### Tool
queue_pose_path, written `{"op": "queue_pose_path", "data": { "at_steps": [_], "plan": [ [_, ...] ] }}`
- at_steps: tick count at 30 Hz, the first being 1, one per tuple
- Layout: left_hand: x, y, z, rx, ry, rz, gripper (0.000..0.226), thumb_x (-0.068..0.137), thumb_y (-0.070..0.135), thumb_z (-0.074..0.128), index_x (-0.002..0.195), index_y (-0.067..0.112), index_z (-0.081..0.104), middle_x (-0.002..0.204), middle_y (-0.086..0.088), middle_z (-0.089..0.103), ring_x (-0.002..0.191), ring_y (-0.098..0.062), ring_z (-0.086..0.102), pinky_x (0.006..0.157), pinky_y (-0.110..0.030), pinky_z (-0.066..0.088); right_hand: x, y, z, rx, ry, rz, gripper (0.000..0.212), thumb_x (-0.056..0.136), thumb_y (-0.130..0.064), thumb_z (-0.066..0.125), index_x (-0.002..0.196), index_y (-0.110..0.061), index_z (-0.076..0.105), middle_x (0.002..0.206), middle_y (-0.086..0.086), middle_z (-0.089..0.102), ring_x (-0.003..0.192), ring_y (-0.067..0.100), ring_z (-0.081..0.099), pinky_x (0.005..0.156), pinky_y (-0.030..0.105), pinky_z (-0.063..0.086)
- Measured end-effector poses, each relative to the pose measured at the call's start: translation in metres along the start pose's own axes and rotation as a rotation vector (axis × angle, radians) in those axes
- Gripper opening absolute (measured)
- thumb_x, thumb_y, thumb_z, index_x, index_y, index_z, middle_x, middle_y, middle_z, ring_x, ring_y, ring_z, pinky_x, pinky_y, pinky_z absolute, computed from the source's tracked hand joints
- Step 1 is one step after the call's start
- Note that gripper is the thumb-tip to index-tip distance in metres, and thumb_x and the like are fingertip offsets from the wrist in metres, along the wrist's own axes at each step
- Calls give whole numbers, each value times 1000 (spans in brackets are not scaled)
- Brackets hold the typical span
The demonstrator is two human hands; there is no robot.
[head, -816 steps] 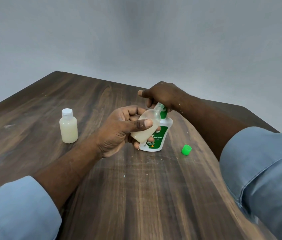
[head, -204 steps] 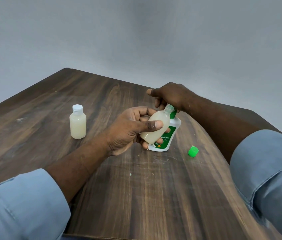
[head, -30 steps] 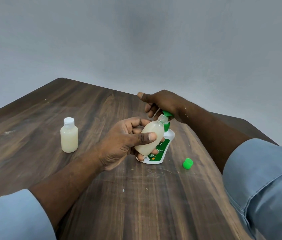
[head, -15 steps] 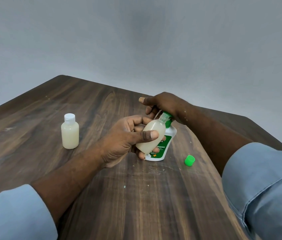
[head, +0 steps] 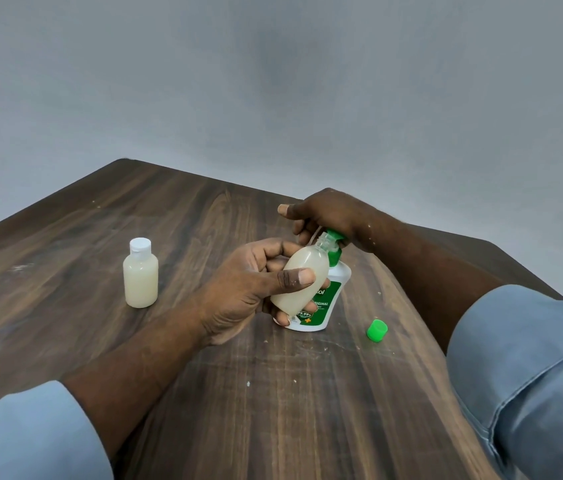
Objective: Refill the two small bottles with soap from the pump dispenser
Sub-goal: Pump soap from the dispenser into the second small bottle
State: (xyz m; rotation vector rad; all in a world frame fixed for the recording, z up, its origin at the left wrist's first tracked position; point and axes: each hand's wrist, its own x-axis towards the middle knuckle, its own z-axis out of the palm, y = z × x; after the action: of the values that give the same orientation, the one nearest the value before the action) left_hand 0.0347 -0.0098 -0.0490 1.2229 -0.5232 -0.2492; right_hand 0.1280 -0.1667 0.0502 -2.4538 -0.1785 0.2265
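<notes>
Left hand [head: 238,292] fingers [head: 294,277] wrap the uncapped small bottle [head: 304,284], tilted, mouth at the nozzle [head: 333,234] of the pump dispenser [head: 330,299]. Right hand [head: 332,213] fingers [head: 302,233] curl over the pump head. Capped small bottle [head: 140,275] stands well left of them, green cap [head: 377,330] right, on the bench [head: 273,410].

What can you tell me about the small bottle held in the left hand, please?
The small bottle is translucent plastic, rounded, nearly full of milky cream soap. Its threaded neck is uncapped. The left hand grips it tilted, thumb across its front, fingers curled behind, mouth at the green spout of the pump dispenser, which stands right behind it.
</notes>
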Motion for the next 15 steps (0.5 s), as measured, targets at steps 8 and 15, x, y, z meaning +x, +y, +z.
{"op": "queue_pose_path", "data": {
  "at_steps": [8, 15],
  "plan": [
    [0, -1, 0, 3, -6, -15, 47, 85, 26, 77, 125, 7, 62, 114, -22, 75, 90, -35, 77, 51, -28, 59, 2, 3, 7, -15, 7, 21, 40, 93, -50, 69, 78, -12, 69, 70, 2, 68, 58, 16, 58, 65, 33, 50],
    [0, -1, 2, 5, 5, -24, 50, 82, 27, 76, 126, 6, 61, 115, -23, 75, 88, -35, 77, 51, -28, 59, 3, 5, 6, 42, -5, 23, 40, 92, -50, 70, 78, -12, 68, 70, 3, 67, 55, 16, 56, 65, 32, 48]
  ]
}}
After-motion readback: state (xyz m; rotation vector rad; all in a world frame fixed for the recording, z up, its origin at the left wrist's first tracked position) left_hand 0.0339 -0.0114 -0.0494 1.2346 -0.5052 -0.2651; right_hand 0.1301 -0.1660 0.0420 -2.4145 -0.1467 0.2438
